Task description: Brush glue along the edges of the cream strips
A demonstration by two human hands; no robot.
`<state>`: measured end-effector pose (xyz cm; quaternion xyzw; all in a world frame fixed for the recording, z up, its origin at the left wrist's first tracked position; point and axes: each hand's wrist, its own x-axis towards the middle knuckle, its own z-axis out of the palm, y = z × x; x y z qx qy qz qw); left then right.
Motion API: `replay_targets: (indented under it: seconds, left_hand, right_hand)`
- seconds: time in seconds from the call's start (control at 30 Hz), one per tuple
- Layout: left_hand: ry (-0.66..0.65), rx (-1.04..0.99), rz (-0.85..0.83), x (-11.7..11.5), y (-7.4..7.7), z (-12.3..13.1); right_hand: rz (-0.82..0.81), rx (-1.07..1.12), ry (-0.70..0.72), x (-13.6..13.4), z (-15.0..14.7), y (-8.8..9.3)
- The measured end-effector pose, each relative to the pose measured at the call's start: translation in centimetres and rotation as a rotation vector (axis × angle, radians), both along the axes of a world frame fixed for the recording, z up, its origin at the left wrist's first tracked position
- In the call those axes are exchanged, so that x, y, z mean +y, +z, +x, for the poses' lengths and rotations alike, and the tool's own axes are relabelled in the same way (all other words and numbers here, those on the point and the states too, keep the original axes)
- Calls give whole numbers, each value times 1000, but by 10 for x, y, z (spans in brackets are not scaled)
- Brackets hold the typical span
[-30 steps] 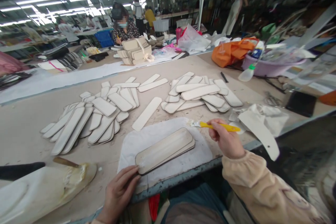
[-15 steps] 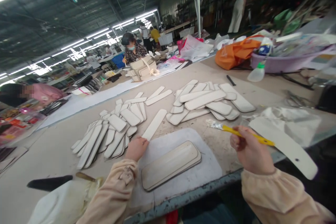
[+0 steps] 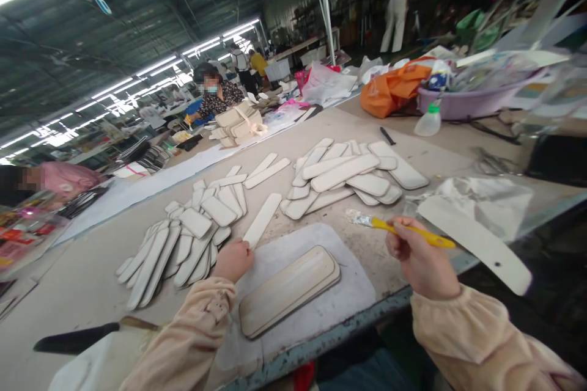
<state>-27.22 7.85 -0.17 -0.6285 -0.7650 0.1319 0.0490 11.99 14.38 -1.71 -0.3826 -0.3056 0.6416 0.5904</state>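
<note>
My left hand (image 3: 233, 259) reaches forward, and its closed fingers rest on the near end of a single long white strip (image 3: 262, 220) lying between two piles. My right hand (image 3: 415, 253) is closed around a yellow-handled brush (image 3: 398, 229), whose bristles point left above the table. Between my hands, a stack of glue-streaked rounded boards (image 3: 288, 290) lies on a white mat (image 3: 321, 311) at the table's front edge.
Two piles of white strips lie on the table, one to the left (image 3: 183, 244) and one to the right (image 3: 351, 174). A purple basin (image 3: 468, 101), a squeeze bottle (image 3: 426, 122), an orange bag (image 3: 389, 88) and a crumpled plastic sheet (image 3: 477, 195) sit at the right. People work at far benches.
My left hand left the near end of the board stack and moved forward to the single long strip. The camera view tilted up. My right hand keeps the brush.
</note>
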Motion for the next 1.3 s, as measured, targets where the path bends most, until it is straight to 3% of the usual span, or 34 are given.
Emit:
replay_targets:
  seconds: [0.2, 0.33, 0.53, 0.7, 0.83, 1.0, 1.2, 1.3]
  left_hand:
    - [-38, -24, 162, -3, 30, -23]
    - [-62, -28, 308, -24, 56, -22]
    - [-432, -109, 665, -83, 77, 19]
    - [-611, -139, 759, -122, 68, 48]
    - [-624, -193, 730, -132, 55, 49]
    - [-535, -293, 690, -118, 42, 34]
    - [-390, -350, 633, -84, 27, -2]
    - [-189, -268, 494, -67, 24, -24]
  right_hand:
    - [21, -16, 4, -2, -4, -2]
    - [46, -106, 18, -8, -13, -4]
    - [14, -98, 187, -22, -37, 2]
    - [-54, -24, 262, -30, -56, 13]
    - [73, -77, 203, -27, -60, 8]
    - [182, -127, 129, -20, -64, 9]
    - [309, -235, 144, 4, -90, 34]
    - [360, -272, 106, 27, -103, 44]
